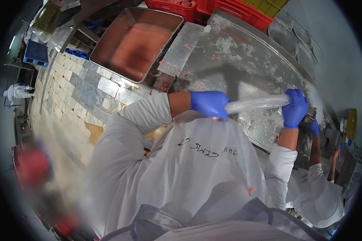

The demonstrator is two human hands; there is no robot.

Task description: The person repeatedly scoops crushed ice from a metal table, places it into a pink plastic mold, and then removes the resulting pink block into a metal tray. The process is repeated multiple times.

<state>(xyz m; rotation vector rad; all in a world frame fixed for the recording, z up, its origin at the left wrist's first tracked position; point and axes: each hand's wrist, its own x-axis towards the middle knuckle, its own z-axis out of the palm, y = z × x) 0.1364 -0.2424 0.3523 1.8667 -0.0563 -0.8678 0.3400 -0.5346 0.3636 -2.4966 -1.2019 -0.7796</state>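
My left hand point(209, 103), in a blue glove, grips one end of a long clear plastic tube or casing point(255, 103). My right hand point(295, 107), also blue-gloved, is closed around the other end. The casing is stretched nearly level between both hands, over the near edge of a steel worktable point(245, 56). The tabletop is strewn with white crumbs and small red meat scraps. I wear a white coat and a translucent apron.
A large steel tub point(136, 40) with red contents stands at the table's left end. Red crates point(229, 10) and a yellow one point(269, 5) sit behind. Another person in white point(321, 193) works at my right. Tiled floor point(72, 88) lies left, with a blue pallet point(35, 53).
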